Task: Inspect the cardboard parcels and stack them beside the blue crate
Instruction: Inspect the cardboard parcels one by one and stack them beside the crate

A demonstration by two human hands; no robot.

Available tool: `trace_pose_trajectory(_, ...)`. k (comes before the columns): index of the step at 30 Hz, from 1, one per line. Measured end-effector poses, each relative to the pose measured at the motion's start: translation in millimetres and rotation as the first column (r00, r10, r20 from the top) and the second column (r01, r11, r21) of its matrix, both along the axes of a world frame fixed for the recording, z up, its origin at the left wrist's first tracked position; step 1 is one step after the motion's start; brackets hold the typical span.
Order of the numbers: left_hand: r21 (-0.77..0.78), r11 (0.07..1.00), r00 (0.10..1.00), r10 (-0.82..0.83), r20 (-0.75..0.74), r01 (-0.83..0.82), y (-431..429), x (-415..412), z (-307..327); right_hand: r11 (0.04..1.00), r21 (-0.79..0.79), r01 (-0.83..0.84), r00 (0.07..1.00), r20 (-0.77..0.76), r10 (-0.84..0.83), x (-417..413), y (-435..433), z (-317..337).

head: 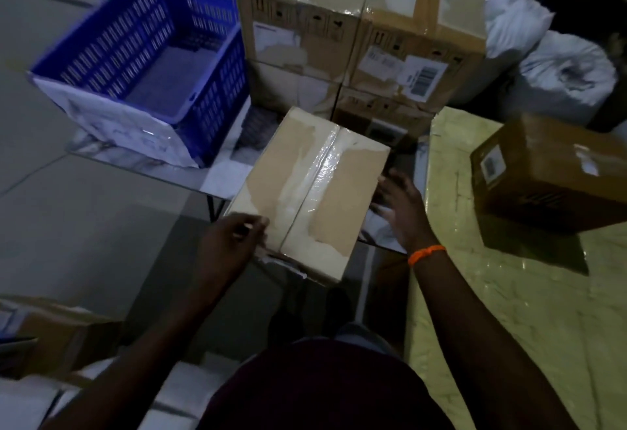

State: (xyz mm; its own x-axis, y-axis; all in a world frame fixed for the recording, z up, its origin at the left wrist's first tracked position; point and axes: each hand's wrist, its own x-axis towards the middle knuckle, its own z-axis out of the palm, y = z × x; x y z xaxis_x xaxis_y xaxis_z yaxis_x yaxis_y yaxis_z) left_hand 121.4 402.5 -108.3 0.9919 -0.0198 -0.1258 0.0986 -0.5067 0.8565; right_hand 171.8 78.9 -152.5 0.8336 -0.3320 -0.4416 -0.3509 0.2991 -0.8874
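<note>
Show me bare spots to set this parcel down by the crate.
Bare: the yellow sheet nearer than the brown box; inside the blue crate. Only a narrow marble strip shows between crate and taped parcel. Crowded: stacked parcels right of the crate, white sacks beside them.

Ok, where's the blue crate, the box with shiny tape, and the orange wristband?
blue crate (112, 39): head view, its slatted left wall.
taped box (307, 192): head view, tape strip on top.
orange wristband (425, 254): head view, band on right wrist.

Left arm: reaches forward from lower left. Left hand (234, 239): fingers curled, pinching the parcel (305, 192) at its near corner. Right arm: reaches forward. Right hand (397, 205): fingers spread, blurred. Orange band (425, 255) on the wrist.
</note>
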Motion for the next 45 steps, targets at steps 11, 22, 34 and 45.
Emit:
trace_pose_trajectory(11,0.051,0.995,0.974,-0.072,-0.214,0.085,-4,83,-11,0.979,-0.047,-0.199,0.976,-0.102,0.193,-48,21,4)
trace_pose_trajectory(22,-0.204,0.974,0.959,0.033,-0.283,-0.094,-34,41,-30,0.919,-0.297,-0.258,0.966,-0.083,0.244,-22,-27,1)
trace_pose_trajectory(34,-0.019,0.998,0.950,0.043,-0.309,-0.052,-60,108,-7,0.923,-0.236,-0.304,0.953,-0.081,0.293,36,-25,9)
trace_pose_trajectory(45,-0.259,0.940,0.971,0.187,-0.149,-0.221,-70,95,36,0.972,-0.180,-0.151,0.977,0.121,0.174,32,-18,71)
